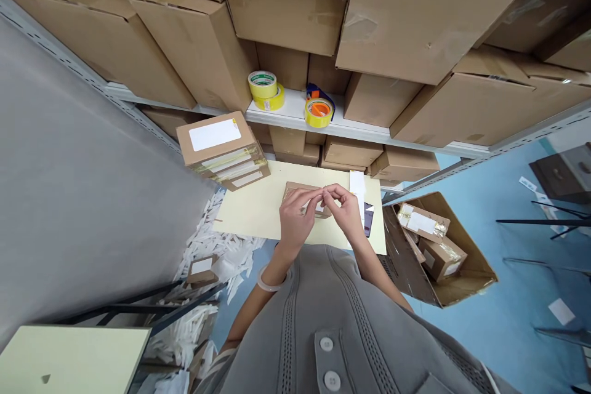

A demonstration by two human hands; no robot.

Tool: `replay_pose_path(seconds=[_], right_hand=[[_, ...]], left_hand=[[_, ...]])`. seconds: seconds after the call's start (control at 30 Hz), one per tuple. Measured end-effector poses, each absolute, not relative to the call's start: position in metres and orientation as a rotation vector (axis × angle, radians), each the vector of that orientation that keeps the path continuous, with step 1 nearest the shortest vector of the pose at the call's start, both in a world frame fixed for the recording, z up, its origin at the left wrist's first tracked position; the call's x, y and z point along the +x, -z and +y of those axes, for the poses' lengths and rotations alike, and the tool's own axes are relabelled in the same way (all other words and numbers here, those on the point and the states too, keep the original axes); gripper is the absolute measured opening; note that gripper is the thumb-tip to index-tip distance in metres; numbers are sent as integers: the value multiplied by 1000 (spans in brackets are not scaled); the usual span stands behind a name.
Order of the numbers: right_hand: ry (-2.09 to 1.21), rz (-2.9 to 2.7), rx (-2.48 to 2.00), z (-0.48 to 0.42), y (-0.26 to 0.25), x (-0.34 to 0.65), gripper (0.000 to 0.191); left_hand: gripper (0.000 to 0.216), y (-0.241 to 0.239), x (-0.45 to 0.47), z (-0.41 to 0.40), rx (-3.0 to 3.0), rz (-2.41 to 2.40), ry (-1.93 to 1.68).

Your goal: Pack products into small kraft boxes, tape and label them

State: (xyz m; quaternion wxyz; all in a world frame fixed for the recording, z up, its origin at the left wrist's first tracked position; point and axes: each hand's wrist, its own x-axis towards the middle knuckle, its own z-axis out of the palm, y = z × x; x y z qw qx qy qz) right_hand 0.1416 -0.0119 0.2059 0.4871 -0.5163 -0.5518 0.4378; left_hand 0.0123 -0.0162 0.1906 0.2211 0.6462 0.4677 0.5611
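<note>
My left hand [297,217] and my right hand [344,210] meet at the fingertips over the cream table. Both are closed in a pinch, and whatever sits between the fingers is too small to make out. Just beneath them lies a small cardboard box [289,189], partly covered by my hands, with a bit of white label showing. Right of my right hand are a strip of white labels [357,183] and a phone [368,220] with its screen lit. A stack of labelled, taped boxes [221,148] leans at the table's left end.
Above the table [249,212], a shelf edge [369,129] holds yellow tape rolls [266,89], a tape dispenser [319,108] and large cartons [286,0]. An open carton [482,280] with parcels stands on the floor at right. Paper strips [203,240] lie heaped at left.
</note>
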Motion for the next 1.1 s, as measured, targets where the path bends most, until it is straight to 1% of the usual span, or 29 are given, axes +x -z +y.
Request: replay_pose_path(seconds=[0.13, 0.17, 0.27, 0.37, 0.47, 0.67, 1.1], right_hand=[[-1100, -1361, -1239, -12, -208, 140, 27], [-1110, -1362, -1235, -13, -208, 140, 29], [-1132, -1364, -1236, -14, -209, 139, 33], [-1141, -1366, -1231, -15, -209, 138, 34], [-1140, -1345, -1211, -15, -208, 138, 31], [-1196, -1298, -1163, -15, -205, 139, 26], [-1144, -1368, -1218, -15, -213, 140, 26]], left_hand=[[17, -190, 10, -19, 1753, 1362, -1535], [20, -190, 10, -19, 1759, 1384, -1539], [37, -187, 9, -21, 1829, 1451, -1524], [44, -185, 9, -23, 1976, 1453, -1482], [45, -183, 9, -23, 2066, 1429, -1472], [44, -184, 8, -21, 2060, 1402, -1497], [38, -185, 8, -19, 1998, 1408, -1511]])
